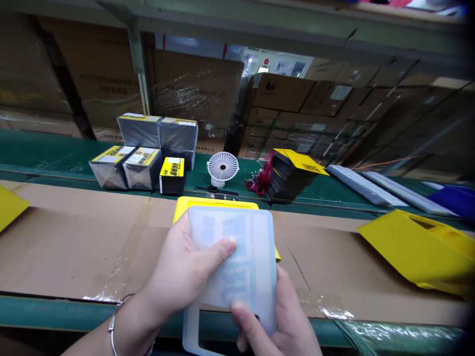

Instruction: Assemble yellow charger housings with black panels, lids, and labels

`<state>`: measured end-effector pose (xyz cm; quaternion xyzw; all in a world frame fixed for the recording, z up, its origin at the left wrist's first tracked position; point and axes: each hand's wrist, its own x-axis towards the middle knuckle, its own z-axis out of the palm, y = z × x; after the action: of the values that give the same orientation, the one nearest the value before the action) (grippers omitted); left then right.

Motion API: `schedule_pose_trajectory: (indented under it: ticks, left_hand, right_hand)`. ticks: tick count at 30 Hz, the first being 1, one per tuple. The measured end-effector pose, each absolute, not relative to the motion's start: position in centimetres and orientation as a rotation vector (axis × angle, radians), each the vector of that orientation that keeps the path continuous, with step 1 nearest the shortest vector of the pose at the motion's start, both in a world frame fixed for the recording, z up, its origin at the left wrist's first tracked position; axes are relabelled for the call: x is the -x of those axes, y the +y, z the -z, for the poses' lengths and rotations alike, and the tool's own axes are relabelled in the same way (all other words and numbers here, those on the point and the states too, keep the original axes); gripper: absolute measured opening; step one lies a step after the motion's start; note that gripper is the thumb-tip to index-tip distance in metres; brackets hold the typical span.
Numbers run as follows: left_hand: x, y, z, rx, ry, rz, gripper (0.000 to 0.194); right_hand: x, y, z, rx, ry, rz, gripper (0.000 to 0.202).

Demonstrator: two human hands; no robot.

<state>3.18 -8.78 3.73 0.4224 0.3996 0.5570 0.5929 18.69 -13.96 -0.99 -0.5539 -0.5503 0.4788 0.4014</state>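
A flat, translucent bluish-white plastic piece (256, 237) with rounded corners is held up in front of me. Faint blue lettering shows on it, and a frame-like part with an opening hangs below. On its left side my left hand (185, 272) grips it, thumb across the face. My right hand (270, 316) pinches the lower right, thumb on the front; some of its fingers are hidden behind. Just beyond the piece, a yellow tray-like item (218, 201) lies partly covered from view on the cardboard.
Brown cardboard (92, 237) covers the near bench. Behind stand wrapped boxes (141, 165), a small white fan (222, 168), a dark watch (215, 190) and a stack of yellow-topped cards (293, 173) with red cords. A folded yellow box (419, 252) lies at right.
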Motion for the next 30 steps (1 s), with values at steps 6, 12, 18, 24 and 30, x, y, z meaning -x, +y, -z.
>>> schedule_pose_trajectory:
  ticks: [6,12,18,24,30]
  left_hand:
    - [-3.1,-9.1,-3.2,-1.001,0.881,-1.28,0.038]
    - [-2.7,-8.8,-2.9,-1.04,0.912,-1.201,0.039]
    - [-3.0,-8.5,-3.1,-1.009,0.924,-1.25,0.034]
    - [-3.1,-8.1,-3.1,-1.01,0.956,-1.281,0.034]
    - [-3.1,-8.5,-3.4,-1.025,1.026,-1.207,0.038]
  right_hand:
    - [-18.7,-13.3,-0.4,1.389,-1.305,-1.305,0.062]
    - [-19.0,-13.4,0.0,1.42,-1.387,-1.154,0.058]
    - [-18.7,-13.7,1.8,1.349,-1.588,-0.786,0.057]
    - [-18.7,-13.9,2.1,1.397,-1.653,-0.67,0.059]
    - [-19.1,-13.1,0.1,1.439,-1.373,-1.249,0.069]
